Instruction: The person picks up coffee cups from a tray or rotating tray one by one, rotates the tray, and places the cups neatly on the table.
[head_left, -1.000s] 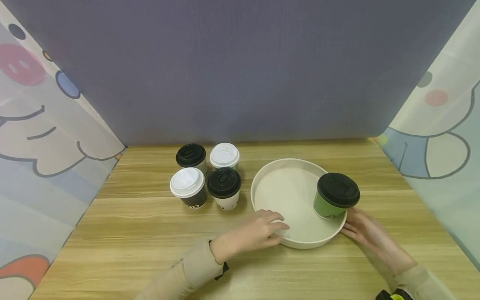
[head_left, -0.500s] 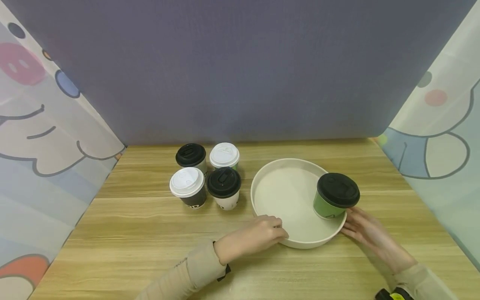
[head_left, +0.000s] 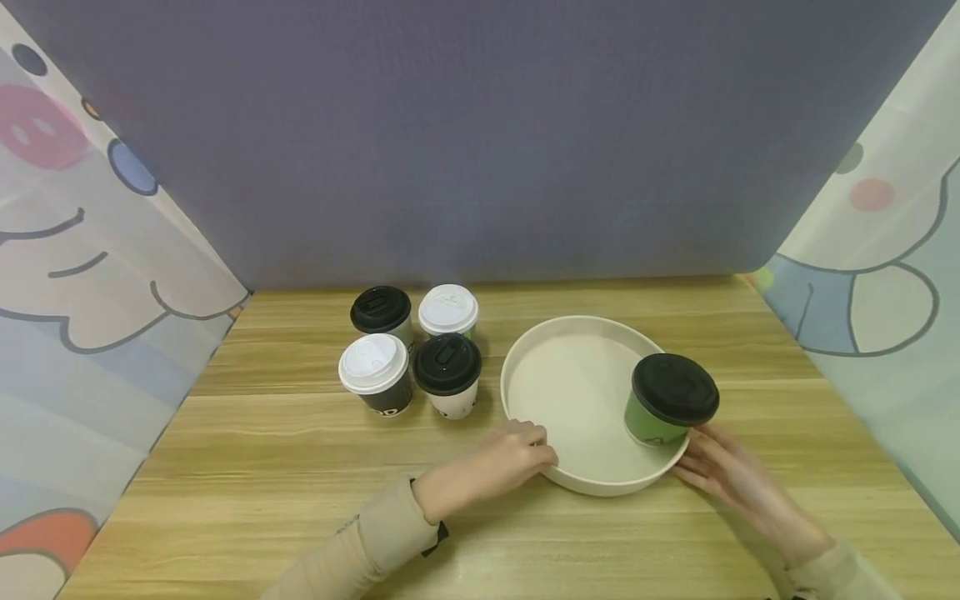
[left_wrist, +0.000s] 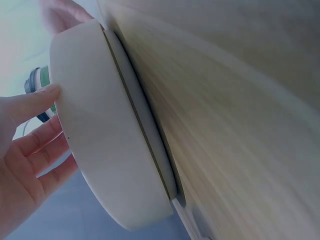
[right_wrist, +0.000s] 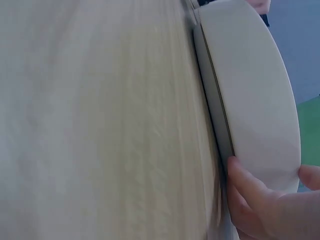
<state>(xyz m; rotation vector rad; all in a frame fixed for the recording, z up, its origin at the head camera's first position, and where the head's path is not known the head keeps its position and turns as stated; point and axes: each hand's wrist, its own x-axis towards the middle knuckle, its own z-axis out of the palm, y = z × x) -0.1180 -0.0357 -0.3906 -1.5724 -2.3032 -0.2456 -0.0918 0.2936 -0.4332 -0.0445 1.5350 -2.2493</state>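
A round cream tray (head_left: pixel 577 400) with a raised rim stands on the wooden table. Inside it, at the right, is a green paper cup (head_left: pixel 651 421) with a black lid, close against the rim. My left hand (head_left: pixel 498 467) holds the tray's front-left rim, fingers over the edge; the left wrist view shows its thumb (left_wrist: pixel 42 97) at the top of the wall. On the front-right side my right hand (head_left: pixel 731 475) grips the tray, and in the right wrist view a fingertip (right_wrist: pixel 237 167) reaches low on the wall while the thumb (right_wrist: pixel 310 175) is at the rim.
Left of the tray several lidded paper cups stand grouped: a black-lidded one (head_left: pixel 381 310) and a white-lidded one (head_left: pixel 448 310) behind, a white-lidded dark cup (head_left: pixel 375 367) and a black-lidded white cup (head_left: pixel 450 371) in front. A grey panel (head_left: pixel 495 150) rises along the table's back edge.
My left hand has gone from loosely spread fingers over the rim to holding it, a little farther left. The green cup's lid shows slightly lower. My right hand stays at the tray's right side.
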